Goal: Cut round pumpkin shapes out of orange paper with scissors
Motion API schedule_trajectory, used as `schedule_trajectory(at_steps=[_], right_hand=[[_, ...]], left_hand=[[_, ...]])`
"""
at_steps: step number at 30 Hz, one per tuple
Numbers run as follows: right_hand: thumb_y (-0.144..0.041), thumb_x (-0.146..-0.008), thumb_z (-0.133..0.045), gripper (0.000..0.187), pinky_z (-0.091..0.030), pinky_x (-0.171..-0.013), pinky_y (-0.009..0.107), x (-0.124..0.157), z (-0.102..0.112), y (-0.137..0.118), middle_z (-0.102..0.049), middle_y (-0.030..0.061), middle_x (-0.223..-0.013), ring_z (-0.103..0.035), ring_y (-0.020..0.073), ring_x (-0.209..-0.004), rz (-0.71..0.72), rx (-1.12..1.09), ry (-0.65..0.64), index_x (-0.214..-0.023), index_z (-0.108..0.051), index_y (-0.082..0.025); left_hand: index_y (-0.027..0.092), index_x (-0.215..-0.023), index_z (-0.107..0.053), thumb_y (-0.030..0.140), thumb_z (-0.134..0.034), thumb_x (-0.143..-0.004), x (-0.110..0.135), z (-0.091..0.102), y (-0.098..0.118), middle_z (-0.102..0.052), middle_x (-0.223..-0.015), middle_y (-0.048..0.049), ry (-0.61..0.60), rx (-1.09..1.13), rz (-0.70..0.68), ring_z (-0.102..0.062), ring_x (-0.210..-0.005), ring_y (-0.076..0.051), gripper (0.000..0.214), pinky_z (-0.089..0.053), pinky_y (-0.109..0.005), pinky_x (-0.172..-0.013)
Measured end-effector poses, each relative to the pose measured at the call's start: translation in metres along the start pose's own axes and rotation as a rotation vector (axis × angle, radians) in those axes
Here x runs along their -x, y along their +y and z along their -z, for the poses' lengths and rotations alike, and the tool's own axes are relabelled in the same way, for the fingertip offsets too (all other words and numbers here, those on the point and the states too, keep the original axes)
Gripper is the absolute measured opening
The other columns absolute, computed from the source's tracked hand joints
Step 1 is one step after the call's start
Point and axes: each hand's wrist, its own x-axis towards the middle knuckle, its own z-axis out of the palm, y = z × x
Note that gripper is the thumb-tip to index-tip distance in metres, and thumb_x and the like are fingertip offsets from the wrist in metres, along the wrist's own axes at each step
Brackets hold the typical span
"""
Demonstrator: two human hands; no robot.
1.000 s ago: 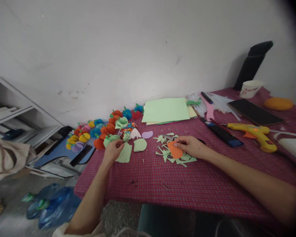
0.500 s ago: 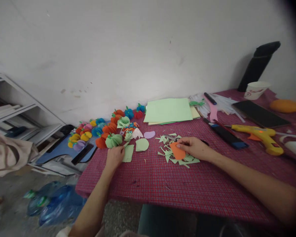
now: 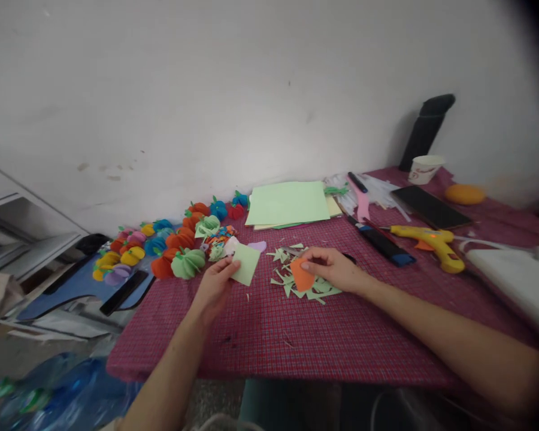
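Observation:
My left hand (image 3: 216, 281) pinches a light green paper square (image 3: 246, 264) by its left side, lifted off the table. My right hand (image 3: 330, 267) holds an orange paper piece (image 3: 302, 275) between thumb and fingers, over a heap of green paper scraps (image 3: 317, 290). Scissors (image 3: 291, 251) lie partly hidden behind the orange piece. Left of the green square stand several folded paper pumpkins, among them a pale green pumpkin (image 3: 188, 263) close to my left hand. A lilac paper piece (image 3: 257, 246) shows behind the green square.
Green paper sheets (image 3: 290, 203) are stacked against the wall. To the right lie a yellow glue gun (image 3: 431, 240), a black-and-blue cutter (image 3: 388, 246), a phone (image 3: 430, 206) and a paper cup (image 3: 425, 169). Water bottles (image 3: 58, 389) stand on the floor at left.
My left hand has picked up the green square from the table and moved right with it. The right hand still holds the orange piece. The view has shifted to the right.

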Motion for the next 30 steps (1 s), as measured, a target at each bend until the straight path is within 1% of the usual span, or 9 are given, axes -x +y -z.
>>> schedule_trajectory(at_steps=[2, 4, 8, 11, 15, 19, 24, 26, 30], right_hand=[[-0.032, -0.077, -0.052, 0.020, -0.044, -0.064, 0.025, 0.000, -0.002, -0.002, -0.060, 0.0031, -0.081, -0.055, 0.0130, -0.070, 0.034, 0.000, 0.017, -0.081, -0.059, -0.015], [-0.029, -0.076, -0.053, 0.016, -0.044, -0.069, 0.026, 0.000, -0.002, -0.003, -0.060, 0.0047, -0.090, -0.056, 0.0140, -0.078, 0.095, 0.019, 0.065, -0.080, -0.059, -0.015], [-0.020, -0.075, -0.053, 0.008, -0.042, -0.077, 0.030, 0.000, 0.002, -0.006, -0.056, 0.0072, -0.103, -0.055, 0.0161, -0.091, 0.210, 0.160, 0.277, -0.074, -0.060, -0.016], [-0.015, -0.074, -0.053, 0.008, -0.044, -0.074, 0.028, 0.003, 0.005, -0.010, -0.053, 0.0078, -0.112, -0.053, 0.0170, -0.097, 0.274, 0.293, 0.326, -0.075, -0.061, -0.017], [-0.012, -0.073, -0.052, 0.010, -0.043, -0.079, 0.028, 0.005, 0.004, -0.012, -0.058, 0.0069, -0.105, -0.054, 0.0152, -0.095, 0.419, 0.416, 0.194, -0.075, -0.061, -0.017], [-0.013, -0.075, -0.050, 0.010, -0.044, -0.078, 0.028, 0.004, 0.002, -0.009, -0.061, 0.0053, -0.091, -0.056, 0.0142, -0.087, 0.476, 0.476, 0.158, -0.077, -0.059, -0.017], [-0.014, -0.073, -0.051, 0.008, -0.043, -0.078, 0.032, 0.002, 0.008, -0.006, -0.061, 0.0065, -0.088, -0.054, 0.0171, -0.087, 0.516, 0.563, 0.199, -0.077, -0.057, -0.017], [-0.015, -0.074, -0.051, 0.008, -0.043, -0.078, 0.034, 0.003, 0.010, -0.007, -0.061, 0.0069, -0.086, -0.054, 0.0177, -0.087, 0.535, 0.580, 0.203, -0.078, -0.057, -0.017], [-0.017, -0.076, -0.049, 0.008, -0.042, -0.079, 0.034, 0.005, 0.009, -0.012, -0.060, 0.0076, -0.088, -0.053, 0.0176, -0.088, 0.595, 0.571, 0.184, -0.080, -0.056, -0.018]], left_hand=[[0.014, -0.078, -0.058, 0.028, -0.065, -0.061, -0.006, -0.024, -0.008, -0.061, -0.072, -0.0005, -0.027, -0.007, -0.022, -0.054, -0.061, -0.010, 0.023, -0.043, -0.025, -0.063], [0.015, -0.076, -0.055, 0.031, -0.062, -0.063, -0.015, -0.047, -0.014, -0.059, -0.067, 0.0010, -0.027, -0.095, -0.110, -0.052, -0.057, -0.010, 0.021, -0.041, -0.024, -0.059], [0.017, -0.071, -0.053, 0.028, -0.053, -0.069, -0.026, -0.081, -0.023, -0.055, -0.067, 0.0006, 0.076, -0.546, -0.484, -0.050, -0.064, -0.012, 0.011, -0.039, -0.024, -0.062], [0.019, -0.073, -0.053, 0.022, -0.050, -0.072, -0.020, -0.090, -0.031, -0.056, -0.073, -0.0017, 0.050, -0.860, -0.741, -0.051, -0.076, -0.015, 0.005, -0.038, -0.028, -0.071], [0.019, -0.075, -0.053, 0.019, -0.051, -0.072, -0.010, -0.085, -0.042, -0.057, -0.077, -0.0032, -0.026, -1.041, -0.915, -0.049, -0.078, -0.017, 0.003, -0.036, -0.031, -0.072], [0.020, -0.076, -0.052, 0.018, -0.051, -0.071, -0.007, -0.083, -0.043, -0.057, -0.080, -0.0037, -0.064, -1.024, -0.930, -0.050, -0.081, -0.018, 0.005, -0.036, -0.033, -0.075], [0.021, -0.105, -0.046, 0.006, -0.047, -0.062, -0.005, -0.086, -0.038, -0.050, -0.107, -0.0083, -0.144, -0.877, -0.852, -0.044, -0.104, -0.022, 0.046, -0.033, -0.038, -0.089], [0.020, -0.111, -0.042, 0.005, -0.045, -0.061, -0.007, -0.083, -0.038, -0.047, -0.112, -0.0090, -0.119, -0.800, -0.815, -0.041, -0.108, -0.022, 0.052, -0.032, -0.039, -0.092], [0.020, -0.114, -0.042, 0.014, -0.041, -0.074, -0.017, -0.075, -0.039, -0.047, -0.116, -0.0085, -0.008, -0.650, -0.662, -0.043, -0.109, -0.020, 0.041, -0.032, -0.036, -0.093]])
